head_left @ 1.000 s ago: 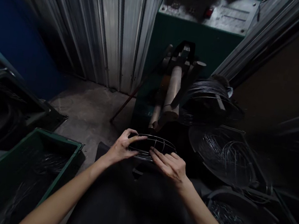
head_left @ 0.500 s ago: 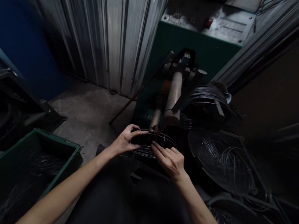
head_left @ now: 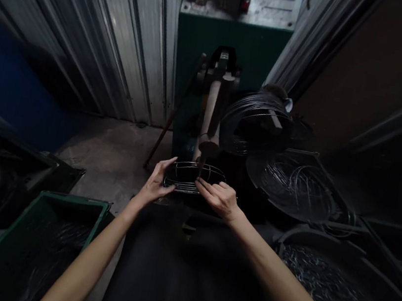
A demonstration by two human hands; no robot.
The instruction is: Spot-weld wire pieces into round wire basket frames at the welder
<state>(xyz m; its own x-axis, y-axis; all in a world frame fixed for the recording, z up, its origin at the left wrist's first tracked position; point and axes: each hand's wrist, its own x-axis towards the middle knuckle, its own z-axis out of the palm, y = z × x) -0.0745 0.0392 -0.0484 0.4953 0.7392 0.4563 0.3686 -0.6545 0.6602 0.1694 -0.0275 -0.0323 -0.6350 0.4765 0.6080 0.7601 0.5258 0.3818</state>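
A small oval wire cage (head_left: 194, 178) sits between both my hands, just under the tip of the machine's long arm (head_left: 210, 117). My left hand (head_left: 155, 185) grips the cage's left rim, thumb raised over the top wire. My right hand (head_left: 218, 199) rests on the cage's near right side with fingers pressed together on the wires. The arm belongs to a green machine (head_left: 235, 40) with a grey control panel at the back.
A green crate (head_left: 42, 243) with wire pieces stands at the lower left. Stacked wire rings (head_left: 255, 121) and round trays of wire (head_left: 293, 186) lie to the right. Corrugated metal wall behind, bare concrete floor (head_left: 114, 151) to the left.
Both hands have carried the wire cage forward until it sits under the tip of the machine arm. The view has swung so the machine now stands nearer the middle.
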